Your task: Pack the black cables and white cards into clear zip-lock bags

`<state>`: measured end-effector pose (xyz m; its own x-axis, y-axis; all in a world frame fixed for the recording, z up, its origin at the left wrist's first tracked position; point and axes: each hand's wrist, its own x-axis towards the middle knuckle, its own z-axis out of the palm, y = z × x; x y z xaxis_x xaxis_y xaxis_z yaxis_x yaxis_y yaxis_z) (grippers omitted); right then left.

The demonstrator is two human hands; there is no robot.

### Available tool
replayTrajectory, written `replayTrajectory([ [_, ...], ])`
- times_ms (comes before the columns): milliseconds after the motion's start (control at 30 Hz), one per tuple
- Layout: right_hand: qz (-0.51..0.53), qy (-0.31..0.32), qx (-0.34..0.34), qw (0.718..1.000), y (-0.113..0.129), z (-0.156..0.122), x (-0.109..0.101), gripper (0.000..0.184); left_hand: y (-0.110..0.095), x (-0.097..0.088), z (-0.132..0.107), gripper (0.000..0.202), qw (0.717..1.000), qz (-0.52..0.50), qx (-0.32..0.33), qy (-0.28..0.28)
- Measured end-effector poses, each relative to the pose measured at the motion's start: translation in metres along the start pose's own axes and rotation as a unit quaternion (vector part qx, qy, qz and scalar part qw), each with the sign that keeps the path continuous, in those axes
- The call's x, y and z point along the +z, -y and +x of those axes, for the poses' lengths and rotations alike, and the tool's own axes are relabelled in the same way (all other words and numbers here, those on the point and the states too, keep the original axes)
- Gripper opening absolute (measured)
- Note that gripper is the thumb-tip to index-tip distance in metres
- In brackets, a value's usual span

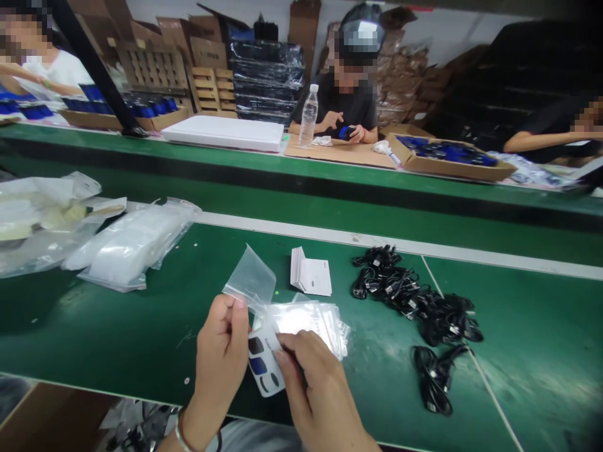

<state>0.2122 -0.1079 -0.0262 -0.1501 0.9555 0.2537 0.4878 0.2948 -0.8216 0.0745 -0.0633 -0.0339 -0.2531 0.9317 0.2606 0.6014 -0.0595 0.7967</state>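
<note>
My left hand (223,351) is closed, pinching the edge of a small clear zip bag (252,276) that stands up from its fingers. In my right hand (315,383) is a white printed card (266,364) with dark pictures of devices, held between thumb and fingers close beside the bag. Whether the card's upper end touches the bag I cannot tell. Just beyond my right hand lies a pile of flat clear zip bags (311,320). Behind it stands a stack of small white folded leaflets (313,276).
Bundled black cables (400,285) lie to the right, with a separate bundle (433,380) nearer me. Large plastic packs (141,242) sit at the left. Across the raised green ledge, a person (348,81) handles a blue-black item near a water bottle (309,116) and a cardboard tray (447,164).
</note>
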Motion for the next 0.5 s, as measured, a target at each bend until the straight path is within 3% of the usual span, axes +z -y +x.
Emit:
replayTrajectory([
  [67,0.056,-0.062,0.06,0.995,-0.002,-0.006,0.008,0.031,-0.001,0.0,0.001,0.025,1.0,0.009,0.007,-0.025],
  [133,0.166,-0.087,0.156,0.97,-0.005,-0.01,0.018,0.05,-0.002,-0.001,0.001,0.024,0.999,0.016,0.014,-0.05],
  [200,0.305,-0.041,0.244,0.92,-0.008,-0.011,0.031,0.054,-0.003,-0.001,0.001,0.022,0.997,0.021,0.021,-0.073],
  [267,0.401,0.015,0.295,0.867,-0.011,-0.009,0.04,0.045,-0.006,-0.001,0.001,0.02,0.995,0.027,0.03,-0.094],
  [333,0.424,0.046,0.316,0.847,-0.012,-0.006,0.045,0.04,-0.007,-0.001,0.001,0.02,0.993,0.033,0.037,-0.106],
  [400,0.388,0.05,0.308,0.867,-0.012,-0.005,0.043,0.036,-0.008,-0.001,0.0,0.021,0.993,0.041,0.04,-0.106],
  [500,0.226,0.005,0.18,0.957,-0.011,-0.005,0.028,0.027,-0.006,-0.002,-0.001,0.02,0.993,0.06,0.043,-0.091],
])
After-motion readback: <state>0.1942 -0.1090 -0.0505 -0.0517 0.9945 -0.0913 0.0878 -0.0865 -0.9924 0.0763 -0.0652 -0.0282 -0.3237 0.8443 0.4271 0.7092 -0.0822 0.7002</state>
